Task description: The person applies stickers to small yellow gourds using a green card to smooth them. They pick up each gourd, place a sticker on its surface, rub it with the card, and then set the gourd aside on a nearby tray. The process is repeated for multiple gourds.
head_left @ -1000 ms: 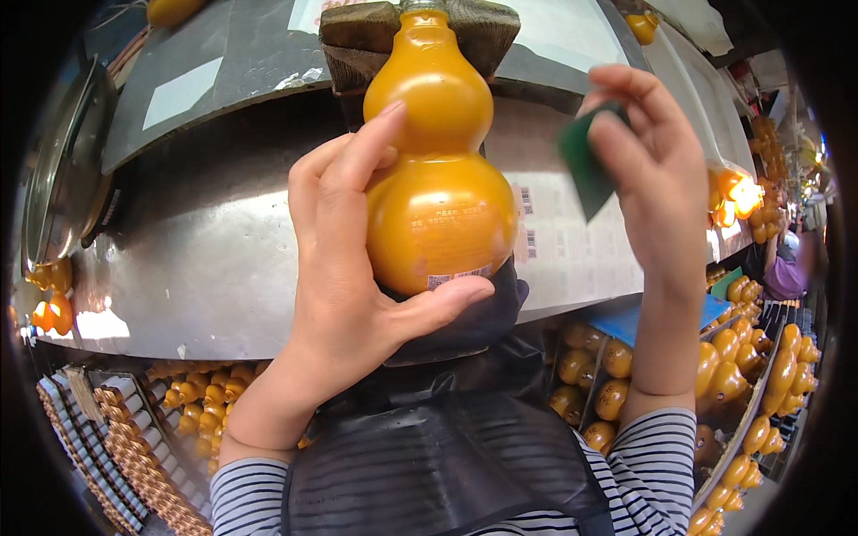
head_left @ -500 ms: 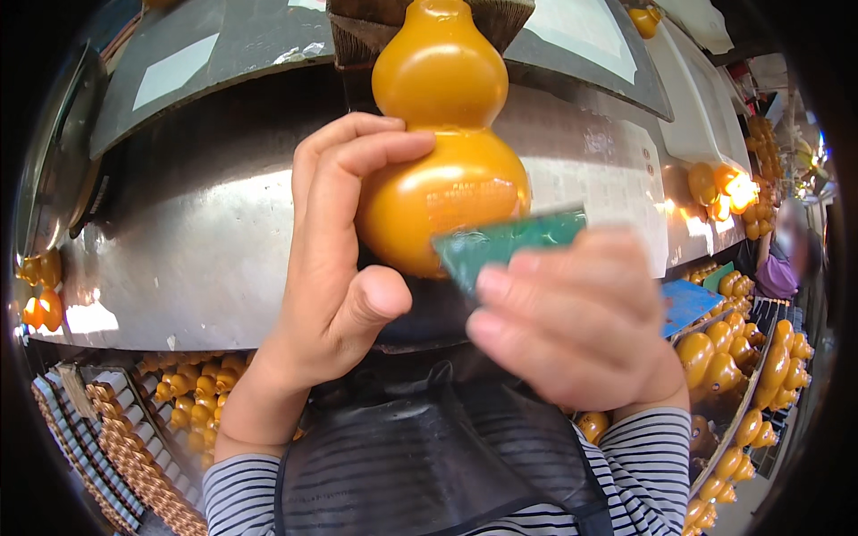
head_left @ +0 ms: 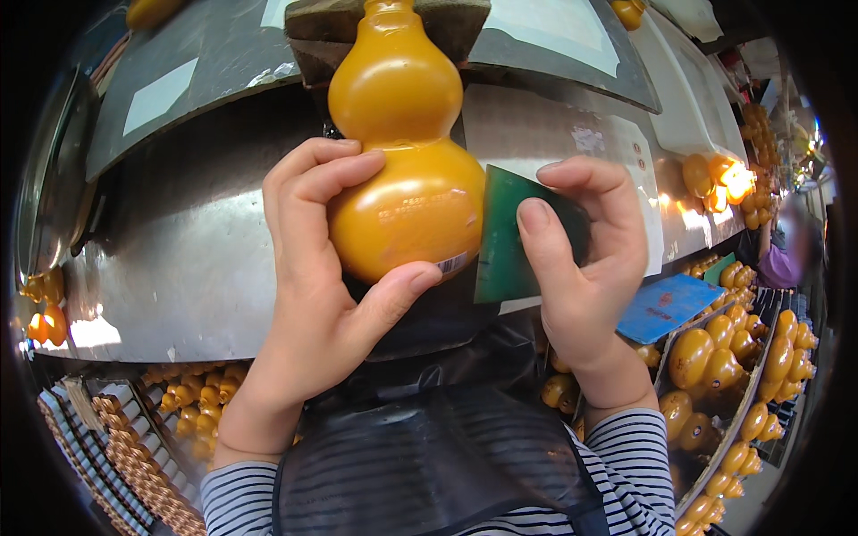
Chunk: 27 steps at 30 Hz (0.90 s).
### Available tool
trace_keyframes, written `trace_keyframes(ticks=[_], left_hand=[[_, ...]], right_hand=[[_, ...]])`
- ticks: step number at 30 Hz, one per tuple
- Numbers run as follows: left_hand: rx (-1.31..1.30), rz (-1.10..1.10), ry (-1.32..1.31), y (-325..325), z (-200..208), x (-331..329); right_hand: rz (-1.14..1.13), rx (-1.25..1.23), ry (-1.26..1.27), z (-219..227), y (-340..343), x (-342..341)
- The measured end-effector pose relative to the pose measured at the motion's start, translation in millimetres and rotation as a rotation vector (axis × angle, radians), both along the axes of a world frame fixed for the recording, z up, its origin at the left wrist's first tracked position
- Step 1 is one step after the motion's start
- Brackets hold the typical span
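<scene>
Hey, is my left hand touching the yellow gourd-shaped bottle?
Touching. The head view shows it plainly: the left hand has its upper fingertips laid over the left side of the yellow gourd-shaped bottle, near its waist.

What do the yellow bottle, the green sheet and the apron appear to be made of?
Bottle: perhaps glazed ceramic or coated glass; opaque, smooth, with soft highlights.
Sheet: probably plastic or rubber; smooth, evenly green, straight-edged.
Apron: likely thin plastic; dark, slightly shiny, stripes showing faintly through.

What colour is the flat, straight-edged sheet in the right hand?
The flat sheet is dark green; best in head view.
</scene>
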<state>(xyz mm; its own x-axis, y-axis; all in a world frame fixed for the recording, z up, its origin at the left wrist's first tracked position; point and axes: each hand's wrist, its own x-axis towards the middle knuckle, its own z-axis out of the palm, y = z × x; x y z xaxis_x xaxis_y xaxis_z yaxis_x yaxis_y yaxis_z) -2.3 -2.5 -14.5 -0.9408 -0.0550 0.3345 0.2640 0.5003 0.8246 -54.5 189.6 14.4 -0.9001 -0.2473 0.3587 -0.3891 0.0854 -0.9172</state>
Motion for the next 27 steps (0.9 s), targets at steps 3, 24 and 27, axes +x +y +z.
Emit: trace_keyframes(ticks=[3,24,27], left_hand=[[0.000,0.004,-0.026,-2,-2,2],[0.022,-0.025,-0.001,-1,-2,2],[0.162,-0.056,0.028,-6,-3,-1]], right_hand=[[0.073,0.062,-0.113,21,-10,2],[-0.163,0.259,0.320,-8,4,-1],[-0.128,0.527,0.550,2,13,-1]])
